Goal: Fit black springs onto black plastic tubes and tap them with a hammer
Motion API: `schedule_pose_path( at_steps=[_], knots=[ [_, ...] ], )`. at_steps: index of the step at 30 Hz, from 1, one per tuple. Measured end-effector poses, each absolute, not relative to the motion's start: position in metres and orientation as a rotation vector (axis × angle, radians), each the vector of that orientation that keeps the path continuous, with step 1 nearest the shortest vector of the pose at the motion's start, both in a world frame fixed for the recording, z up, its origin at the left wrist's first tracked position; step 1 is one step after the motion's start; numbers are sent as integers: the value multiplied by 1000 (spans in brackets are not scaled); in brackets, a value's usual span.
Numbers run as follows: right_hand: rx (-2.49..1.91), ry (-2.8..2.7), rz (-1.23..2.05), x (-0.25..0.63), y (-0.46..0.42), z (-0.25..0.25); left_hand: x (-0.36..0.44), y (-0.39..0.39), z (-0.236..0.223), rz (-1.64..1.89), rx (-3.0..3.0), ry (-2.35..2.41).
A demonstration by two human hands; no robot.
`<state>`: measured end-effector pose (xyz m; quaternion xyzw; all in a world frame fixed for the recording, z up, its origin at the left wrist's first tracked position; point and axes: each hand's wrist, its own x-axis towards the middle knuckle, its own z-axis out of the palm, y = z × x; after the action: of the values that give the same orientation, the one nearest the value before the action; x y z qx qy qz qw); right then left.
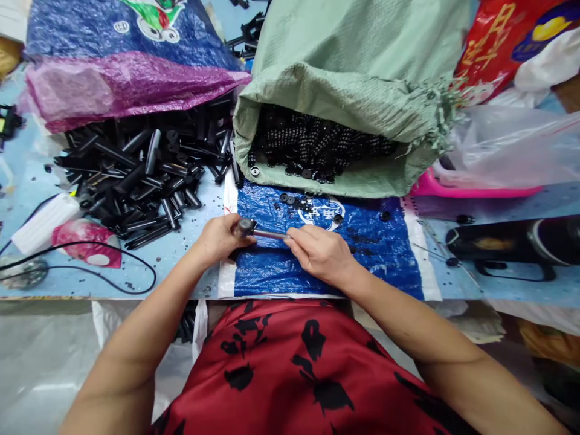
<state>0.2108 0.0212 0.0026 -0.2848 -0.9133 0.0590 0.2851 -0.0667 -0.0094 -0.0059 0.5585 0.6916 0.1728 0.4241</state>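
Observation:
My left hand is closed around a short black tubular piece, its rounded end showing past my thumb. A thin metal rod runs from that piece to my right hand, whose fingers pinch its other end. I cannot tell whether the rod enters the piece or only touches it. Both hands are above a blue woven plastic sheet at the table's near edge. Small black discs lie on the sheet in front of them.
Black tubes are heaped at the left, below a blue and pink bag. A green woven sack opens toward me, with many small black parts inside. At right lies a black flask; a cable loops at left.

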Motion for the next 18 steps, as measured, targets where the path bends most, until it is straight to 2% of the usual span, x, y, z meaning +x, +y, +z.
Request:
schedule_pose_path(
  at_steps=[4, 10, 14, 16, 18],
  knots=[
    [-466, -2291, 321, 206, 11, 3, -68, 1, -5, 366, 1376, 1667],
    [-469, -2701, 330, 205, 1, -10, -58, -1, 3, 327, 1596, 1795],
    [-476, -2569, 511, 229, 9, -18, -97, -41, 37, 121, 1717, 1580],
    [-552, -2499, 501, 240, 16, -23, -126, -65, 52, -46, 1607, 1425],
    [-631, -2482, 439, 245, 21, -28, -149, -83, 58, -50, 1600, 1531]
  ],
)
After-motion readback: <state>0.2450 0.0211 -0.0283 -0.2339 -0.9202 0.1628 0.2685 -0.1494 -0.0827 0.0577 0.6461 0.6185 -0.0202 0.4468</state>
